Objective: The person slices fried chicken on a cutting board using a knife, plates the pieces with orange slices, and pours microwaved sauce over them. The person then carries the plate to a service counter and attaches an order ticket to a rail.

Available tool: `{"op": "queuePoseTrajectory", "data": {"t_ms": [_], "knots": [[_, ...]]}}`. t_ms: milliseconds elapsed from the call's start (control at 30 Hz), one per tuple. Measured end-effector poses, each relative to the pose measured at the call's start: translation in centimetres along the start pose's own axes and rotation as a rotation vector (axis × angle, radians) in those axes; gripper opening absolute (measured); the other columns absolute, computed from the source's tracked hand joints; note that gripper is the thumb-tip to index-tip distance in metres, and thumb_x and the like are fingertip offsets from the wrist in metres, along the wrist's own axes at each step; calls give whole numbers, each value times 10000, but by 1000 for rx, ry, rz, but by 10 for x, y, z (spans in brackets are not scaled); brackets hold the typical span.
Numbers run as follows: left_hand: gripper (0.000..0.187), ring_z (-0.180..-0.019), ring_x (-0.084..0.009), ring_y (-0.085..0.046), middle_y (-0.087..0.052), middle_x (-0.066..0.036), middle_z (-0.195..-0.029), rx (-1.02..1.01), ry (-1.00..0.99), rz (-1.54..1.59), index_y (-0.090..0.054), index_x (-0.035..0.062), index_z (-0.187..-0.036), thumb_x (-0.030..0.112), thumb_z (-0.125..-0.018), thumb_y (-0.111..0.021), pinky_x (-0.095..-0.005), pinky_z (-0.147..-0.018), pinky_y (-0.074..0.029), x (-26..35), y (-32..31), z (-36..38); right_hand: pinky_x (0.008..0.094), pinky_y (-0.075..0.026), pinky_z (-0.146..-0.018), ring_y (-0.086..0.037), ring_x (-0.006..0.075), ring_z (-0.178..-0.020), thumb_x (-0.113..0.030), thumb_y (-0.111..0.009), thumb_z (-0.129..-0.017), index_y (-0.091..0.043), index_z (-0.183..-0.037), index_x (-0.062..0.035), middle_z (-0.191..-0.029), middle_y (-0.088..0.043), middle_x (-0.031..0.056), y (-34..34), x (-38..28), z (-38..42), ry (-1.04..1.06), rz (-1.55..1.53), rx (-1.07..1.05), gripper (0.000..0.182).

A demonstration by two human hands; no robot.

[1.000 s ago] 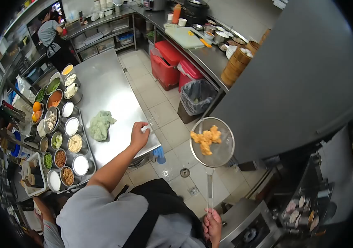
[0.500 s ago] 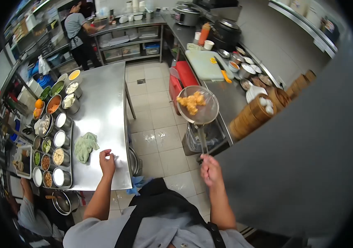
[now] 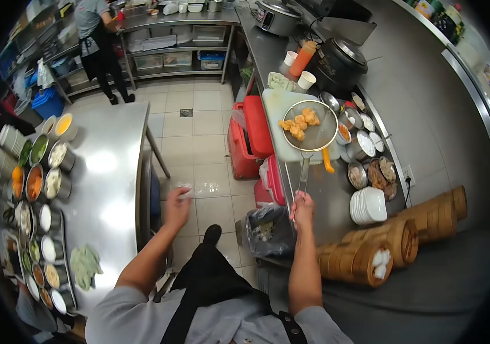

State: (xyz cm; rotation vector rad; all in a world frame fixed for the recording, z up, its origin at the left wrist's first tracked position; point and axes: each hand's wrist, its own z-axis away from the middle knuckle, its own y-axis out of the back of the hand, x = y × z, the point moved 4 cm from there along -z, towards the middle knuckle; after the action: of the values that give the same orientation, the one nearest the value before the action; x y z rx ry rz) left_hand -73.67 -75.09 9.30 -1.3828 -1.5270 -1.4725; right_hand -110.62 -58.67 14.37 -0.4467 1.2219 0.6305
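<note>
My right hand [image 3: 302, 210] is wrapped round the handle of a round mesh strainer [image 3: 323, 135]. Several golden fried pieces [image 3: 298, 126] lie in the mesh. From this view the strainer overlaps the light cutting board [image 3: 276, 106] on the right counter, and it covers most of a knife whose orange handle [image 3: 327, 161] sticks out. Over the floor by the steel table's edge is my left hand [image 3: 177, 209], a little blurred, its fingers loosely bent and apart with nothing seen in them.
Bamboo steamers [image 3: 348, 261], stacked white dishes [image 3: 368, 206] and ingredient bowls line the right counter. Beneath it are a red cooler [image 3: 242, 152] and a lined bin [image 3: 268, 232]. On the left steel table [image 3: 110, 166] lie a green cloth [image 3: 85, 266] and ingredient tins. A co-worker [image 3: 99, 46] stands far left.
I have stepped forward and turned toward the right counter. The strainer with the fried pieces has moved from over the aisle to over the cutting board. My left hand has left the steel table.
</note>
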Motion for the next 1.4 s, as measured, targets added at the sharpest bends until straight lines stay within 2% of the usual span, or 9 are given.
{"op": "queuePoseTrajectory", "data": {"t_ms": [133, 267, 367, 667, 767, 833, 1033, 1233, 1400], "knots": [[616, -1278, -345, -451, -502, -198, -1344, -263, -234, 53, -499, 18, -1307, 318, -818, -725, -407, -1093, -332, 49, -179, -146, 246, -343, -315, -412, 99, -353, -132, -472, -969, -505, -1159, 9, -585, -486, 22, -3, -16, -31, -14, 188, 106, 239], [710, -1366, -351, -330, -402, -193, -1438, -315, -257, -136, -438, 30, -1367, 398, -820, -703, -492, -1133, -234, 70, -314, -231, 263, -360, -343, -432, 109, -369, -135, -457, -973, -495, -1190, 17, -600, -499, 38, -13, -20, -53, -14, 267, 167, 267], [691, -1371, -335, -305, -400, -169, -1427, -284, -225, -222, -451, 48, -1360, 370, -808, -715, -522, -1133, -195, 72, -349, -248, 261, -361, -361, -447, 94, -408, -139, -466, -971, -502, -1219, 15, -607, -505, 30, -7, -19, -53, -29, 306, 230, 294], [488, -1184, -297, -439, -532, -114, -1166, -193, -262, -270, -595, 61, -1157, 231, -740, -782, -454, -1001, -300, 56, -359, -322, 241, -408, -495, -476, 77, -528, -119, -501, -960, -532, -1228, 18, -630, -506, 4, 4, -18, -46, -63, 306, 310, 302], [449, -1181, -311, -449, -543, -117, -1152, -165, -270, -231, -597, 59, -1146, 186, -740, -743, -441, -986, -337, 61, -360, -346, 214, -339, -359, -405, 51, -415, -140, -491, -975, -490, -1265, -10, -596, -459, -13, 9, 0, -57, 99, 336, 273, 318], [447, -1169, -325, -467, -553, -127, -1154, -113, -314, -111, -593, 56, -1155, 161, -737, -710, -444, -984, -357, 51, -366, -363, 239, -396, -457, -466, 72, -496, -116, -495, -962, -529, -1220, 16, -630, -504, 6, 7, -9, -56, 34, 338, 323, 292], [363, -1073, -333, -563, -625, -173, -1080, -392, -228, -190, -631, 24, -1066, 149, -727, -664, -437, -971, -413, 58, -376, -407, 245, -419, -500, -494, 82, -529, -101, -496, -955, -547, -1205, 34, -630, -521, 17, -1, -4, -61, -2, 270, 325, 289], [268, -1036, -328, -583, -643, -176, -1029, -82, -232, 35, -648, 15, -999, 146, -765, -655, -417, -914, -457, 25, -351, -373, 228, -359, -402, -437, 64, -454, -128, -489, -972, -508, -1253, 7, -599, -478, -1, 3, 1, -53, -8, 264, 275, 312], [251, -906, -356, -621, -649, -200, -923, -235, -41, -67, -639, -14, -942, 188, -795, -661, -411, -823, -488, -3, -254, -239, 225, -334, -358, -416, 59, -424, -131, -484, -975, -504, -1266, -14, -578, -456, -11, 11, 12, -66, 345, 484, 355, 314]]}}
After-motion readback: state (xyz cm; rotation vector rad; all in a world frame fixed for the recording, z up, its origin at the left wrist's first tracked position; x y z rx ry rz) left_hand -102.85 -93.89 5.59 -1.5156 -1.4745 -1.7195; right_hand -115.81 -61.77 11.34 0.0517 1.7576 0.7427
